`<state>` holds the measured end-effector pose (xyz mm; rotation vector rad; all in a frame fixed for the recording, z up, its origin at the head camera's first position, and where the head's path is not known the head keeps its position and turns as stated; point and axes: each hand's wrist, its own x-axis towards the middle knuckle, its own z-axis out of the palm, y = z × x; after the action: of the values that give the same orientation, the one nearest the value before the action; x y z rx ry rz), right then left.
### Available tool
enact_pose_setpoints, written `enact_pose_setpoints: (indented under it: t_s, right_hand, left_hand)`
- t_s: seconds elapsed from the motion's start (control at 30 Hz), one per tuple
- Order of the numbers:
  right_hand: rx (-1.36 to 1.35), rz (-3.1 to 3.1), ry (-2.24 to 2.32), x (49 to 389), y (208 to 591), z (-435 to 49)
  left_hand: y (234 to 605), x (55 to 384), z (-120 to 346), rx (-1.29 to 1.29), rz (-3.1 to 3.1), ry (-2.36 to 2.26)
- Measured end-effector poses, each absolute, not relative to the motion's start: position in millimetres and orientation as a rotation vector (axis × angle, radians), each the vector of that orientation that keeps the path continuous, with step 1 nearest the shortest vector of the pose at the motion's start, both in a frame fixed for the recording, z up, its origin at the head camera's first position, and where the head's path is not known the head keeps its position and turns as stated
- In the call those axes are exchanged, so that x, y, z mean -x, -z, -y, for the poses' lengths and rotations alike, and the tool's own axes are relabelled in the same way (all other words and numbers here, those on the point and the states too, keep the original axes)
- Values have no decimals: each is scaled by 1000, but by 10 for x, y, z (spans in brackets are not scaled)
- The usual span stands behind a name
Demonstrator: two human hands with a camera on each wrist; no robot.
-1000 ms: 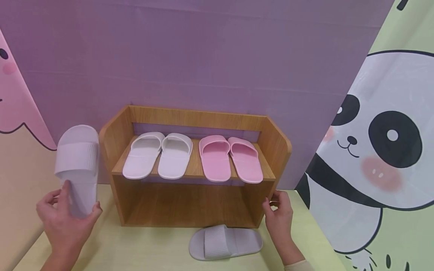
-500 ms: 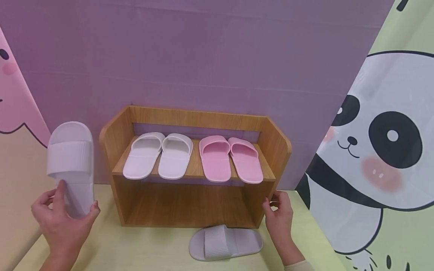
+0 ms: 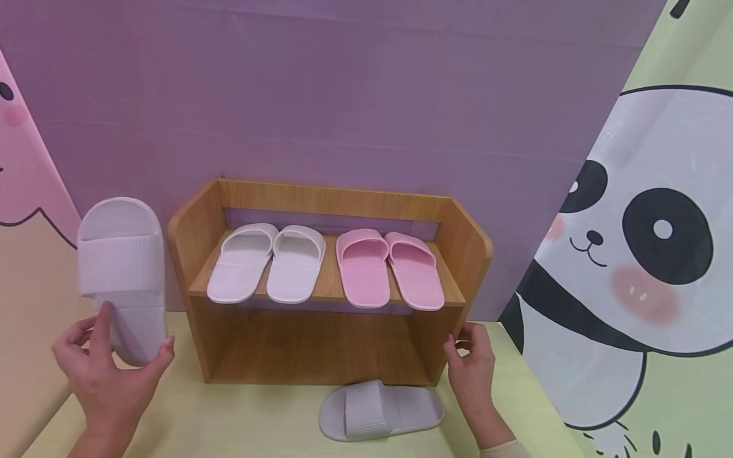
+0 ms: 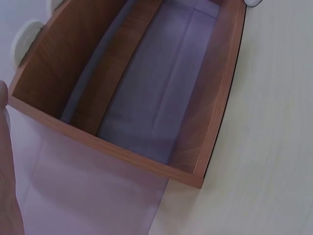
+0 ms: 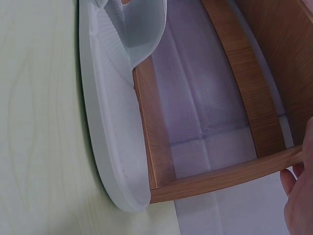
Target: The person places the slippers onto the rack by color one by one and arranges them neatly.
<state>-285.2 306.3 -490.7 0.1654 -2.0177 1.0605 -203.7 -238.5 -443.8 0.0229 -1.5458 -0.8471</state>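
My left hand (image 3: 114, 375) pinches the heel end of a pale grey slipper (image 3: 121, 264), raised toe up to the left of the wooden shoe rack (image 3: 335, 197). In the left wrist view only an edge of that hand (image 4: 7, 176) shows. With its fingers at the rack's right side panel, my right hand (image 3: 472, 366) touches the wood; the right wrist view has part of this hand (image 5: 301, 191) at the panel's edge. A matching grey slipper (image 3: 412, 407) lies sideways on the table before the rack.
On the upper shelf sit two white slippers (image 3: 243, 270) at left and two pink slippers (image 3: 366, 273) at right. The lower tier (image 3: 309, 350) stands under them. A purple cloth backdrop (image 3: 343, 95) hangs behind, and a panda-printed sheet (image 3: 647, 242) flanks the table (image 3: 229, 420).
The slipper in my left hand has shifted slightly left and up, and now faces the camera more squarely. My right hand and the rack have stayed in place.
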Motion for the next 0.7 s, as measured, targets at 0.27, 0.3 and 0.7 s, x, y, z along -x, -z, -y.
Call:
enact_pose_setpoints:
  t_s: [0.27, 0.3, 0.7]
  right_hand:
    - [-166, 2012, -1059, 2864, 4908, -3065]
    - [-164, 2013, -1060, 2864, 4908, -3065]
    - [-159, 2010, -1056, 2864, 4911, -3060]
  left_hand:
    - [4462, 2086, 2315, 23, 1514, 799]
    - [4469, 2090, 2311, 27, 1517, 797]
    - [4457, 2117, 2133, 149, 1508, 817]
